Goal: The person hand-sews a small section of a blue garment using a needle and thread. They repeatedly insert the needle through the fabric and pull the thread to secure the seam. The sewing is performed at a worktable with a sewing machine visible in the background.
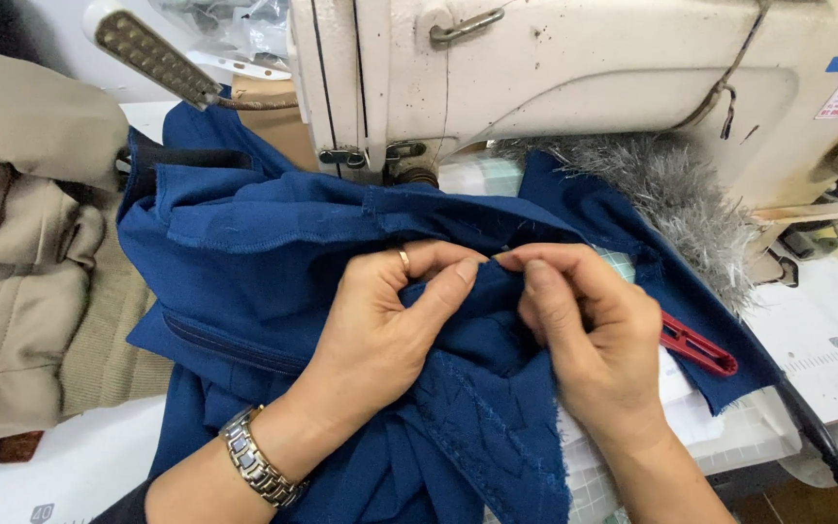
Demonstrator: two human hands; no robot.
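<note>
A dark blue garment (244,262) lies bunched under the arm of a cream sewing machine (555,68). My left hand (380,330), with a ring and a metal wristwatch, pinches a fold of the blue fabric between thumb and fingers. My right hand (589,340) pinches the same fold just beside it, fingertips nearly touching the left thumb. A quilted blue part (487,427) of the garment hangs toward me below both hands. Grey fur trim (681,194) sits along the garment's edge at the right.
Beige fabric (21,252) is piled at the left. A red thread snipper (698,347) lies right of my right hand on the white table (807,340). The machine's needle area (400,165) is just beyond my hands. A lever handle (152,58) sticks out at top left.
</note>
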